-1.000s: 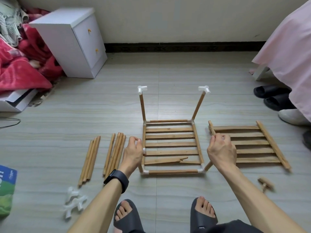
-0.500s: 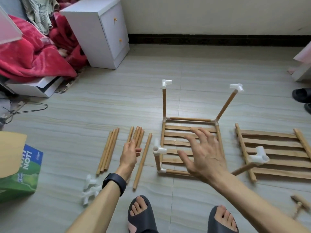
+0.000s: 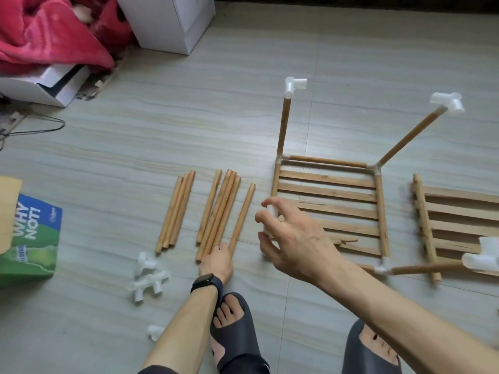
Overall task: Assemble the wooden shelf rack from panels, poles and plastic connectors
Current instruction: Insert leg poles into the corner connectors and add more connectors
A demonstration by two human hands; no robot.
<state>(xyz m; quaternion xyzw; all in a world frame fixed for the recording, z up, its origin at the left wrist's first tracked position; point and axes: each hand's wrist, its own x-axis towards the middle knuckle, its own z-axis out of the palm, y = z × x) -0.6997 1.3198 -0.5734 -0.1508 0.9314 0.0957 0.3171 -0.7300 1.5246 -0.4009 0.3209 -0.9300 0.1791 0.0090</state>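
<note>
A slatted wooden panel (image 3: 329,201) lies on the floor inside a pole frame. Two back corner poles stand up, topped by white connectors (image 3: 294,86) (image 3: 448,103). A near-right pole leans out with its connector (image 3: 483,256). My right hand (image 3: 294,241) hovers with fingers spread around the white connector (image 3: 272,211) of the near-left corner; contact is blurred. My left hand (image 3: 217,259) lays its fingers on the near ends of a bundle of loose poles (image 3: 221,211). Three more poles (image 3: 175,211) lie further left. A second slatted panel (image 3: 459,220) lies at the right.
Loose white connectors (image 3: 148,279) lie left of my left wrist, one more (image 3: 155,332) nearer me. A green box (image 3: 29,238), a white cabinet (image 3: 172,22), a red blanket (image 3: 48,36) and a cable (image 3: 32,128) occupy the left. My feet in dark slippers (image 3: 235,333) are below.
My view has swung down and left. My right hand has crossed left to the near-left corner connector. My left hand has dropped back to the near ends of the loose poles.
</note>
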